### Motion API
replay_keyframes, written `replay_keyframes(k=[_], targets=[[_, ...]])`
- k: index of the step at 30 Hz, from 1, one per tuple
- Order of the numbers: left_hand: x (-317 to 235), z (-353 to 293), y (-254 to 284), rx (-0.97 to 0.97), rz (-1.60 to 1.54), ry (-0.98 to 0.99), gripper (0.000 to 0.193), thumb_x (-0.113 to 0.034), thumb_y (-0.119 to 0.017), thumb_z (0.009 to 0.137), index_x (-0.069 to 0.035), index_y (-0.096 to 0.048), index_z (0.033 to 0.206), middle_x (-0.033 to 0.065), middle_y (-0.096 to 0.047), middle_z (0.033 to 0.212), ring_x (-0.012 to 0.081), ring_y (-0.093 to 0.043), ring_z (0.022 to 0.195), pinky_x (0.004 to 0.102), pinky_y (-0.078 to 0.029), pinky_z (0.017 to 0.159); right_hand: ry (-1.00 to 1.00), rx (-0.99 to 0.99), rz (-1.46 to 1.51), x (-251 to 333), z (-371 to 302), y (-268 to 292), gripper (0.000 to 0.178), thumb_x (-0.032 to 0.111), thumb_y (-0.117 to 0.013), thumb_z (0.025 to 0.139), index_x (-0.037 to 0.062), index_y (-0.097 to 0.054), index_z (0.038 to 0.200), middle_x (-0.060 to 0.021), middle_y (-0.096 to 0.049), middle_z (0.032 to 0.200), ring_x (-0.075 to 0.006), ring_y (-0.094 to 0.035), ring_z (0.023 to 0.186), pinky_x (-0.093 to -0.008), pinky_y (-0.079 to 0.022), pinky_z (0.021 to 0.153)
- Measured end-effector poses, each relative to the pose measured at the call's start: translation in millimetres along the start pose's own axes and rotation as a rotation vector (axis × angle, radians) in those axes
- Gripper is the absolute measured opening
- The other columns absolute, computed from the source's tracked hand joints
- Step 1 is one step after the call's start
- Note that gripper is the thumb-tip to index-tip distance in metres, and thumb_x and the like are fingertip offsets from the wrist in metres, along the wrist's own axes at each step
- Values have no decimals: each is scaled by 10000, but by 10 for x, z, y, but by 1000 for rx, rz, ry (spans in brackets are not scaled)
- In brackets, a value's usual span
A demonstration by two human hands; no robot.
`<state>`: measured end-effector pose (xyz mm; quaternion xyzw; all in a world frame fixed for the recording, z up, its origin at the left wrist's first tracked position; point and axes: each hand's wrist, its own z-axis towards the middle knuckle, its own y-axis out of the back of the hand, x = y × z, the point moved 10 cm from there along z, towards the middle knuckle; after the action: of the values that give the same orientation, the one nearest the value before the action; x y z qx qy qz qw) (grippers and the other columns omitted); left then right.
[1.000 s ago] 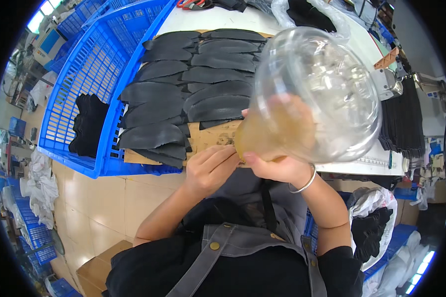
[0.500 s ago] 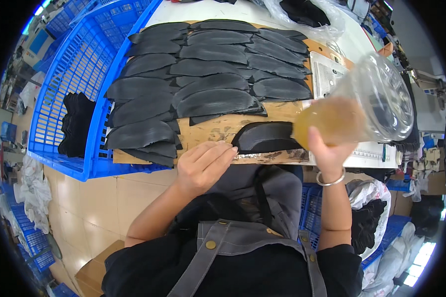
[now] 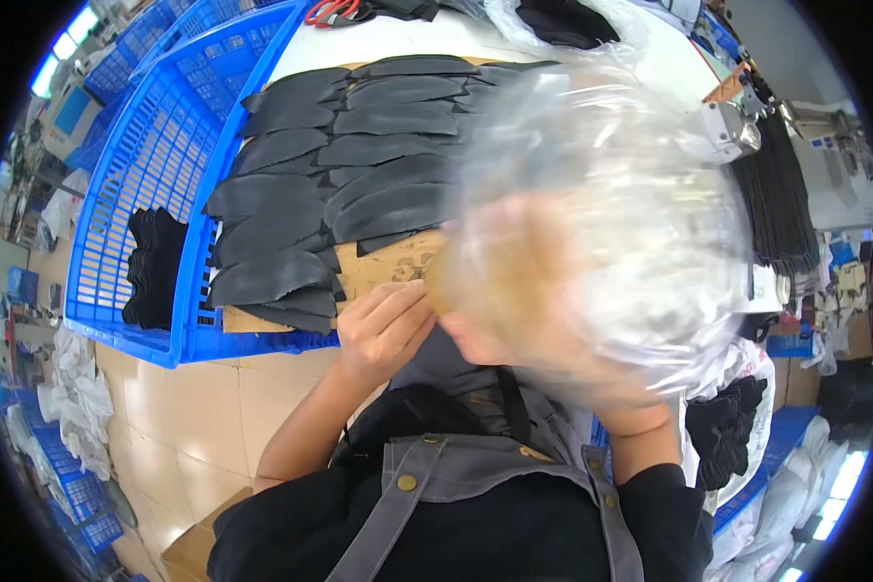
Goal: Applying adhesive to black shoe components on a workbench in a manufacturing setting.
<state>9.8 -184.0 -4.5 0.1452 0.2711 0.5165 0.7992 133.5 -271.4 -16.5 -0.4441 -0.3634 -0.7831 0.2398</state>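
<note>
My right hand [image 3: 490,339] is wrapped around a clear plastic bottle [image 3: 650,242] with yellowish liquid at its narrow end. Bottle and hand are smeared by motion, tilted low over the right part of the wooden board [image 3: 383,262]. Close by, at the board's front edge, my left hand [image 3: 386,325] has its fingers pinched together; the bottle hides whatever lies at their tips. Overlapping rows of black curved pieces [image 3: 393,119] cover the board behind both hands. The single curved piece seen earlier at the front edge is hidden behind the bottle.
A blue plastic crate [image 3: 116,325] stands at the left with a stack of black wavy pieces [image 3: 155,267]. Red-handled scissors [image 3: 332,12] and a clear bag [image 3: 630,44] lie at the back. Black strips [image 3: 776,189] hang at the right, near a metal machine part [image 3: 727,131].
My right hand has swung the bottle left and nearer to me, covering the single curved piece. My left hand has shifted slightly left, still pinched. The view has shifted a little, bringing scissors into sight.
</note>
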Motion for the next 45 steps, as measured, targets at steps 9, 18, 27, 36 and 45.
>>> replay_keyframes(k=[9,18,27,36,45], targets=[[0,-22,-4,36,13,5,158,-19,-707,661,-15,-657,810,73,-642,818,209,-638,736,292,-516,625,357,57,-1133,312,-205,292,697,194,-790,650,11,-460,1236,-112,-549,1162,-206,-574,1019,-306,-485,835],[-133,511,-155,225,-24,157,218,-113,-748,684,-44,-578,801,56,-615,844,233,-599,736,302,-480,611,156,-923,308,-261,-906,1893,483,288,-558,847,-23,-461,1204,-151,-553,1131,-283,-558,1061,-427,-463,916],[-407,878,-1202,671,-76,31,531,-287,-718,702,-27,-553,1134,119,-549,1120,293,-495,1031,393,-355,930,-73,-808,1027,-950,-846,1611,536,436,-476,850,-2,-504,1159,-185,-582,1051,-291,-586,982,-415,-496,844],[-277,908,-1365,821,-97,81,418,-247,-717,724,-13,-603,1051,128,-599,982,295,-544,919,355,-421,846,-12,-687,1035,-936,-822,1613,548,418,-458,871,27,-429,1253,-125,-536,1128,-278,-538,1076,-471,-445,922],[-53,922,-1216,625,-233,283,174,-116,-672,746,-4,-574,835,132,-613,1006,275,-577,918,334,-461,788,64,-582,1126,-744,-746,1454,636,458,-516,827,35,-375,1281,-103,-510,1103,-252,-554,994,-495,-437,931]])
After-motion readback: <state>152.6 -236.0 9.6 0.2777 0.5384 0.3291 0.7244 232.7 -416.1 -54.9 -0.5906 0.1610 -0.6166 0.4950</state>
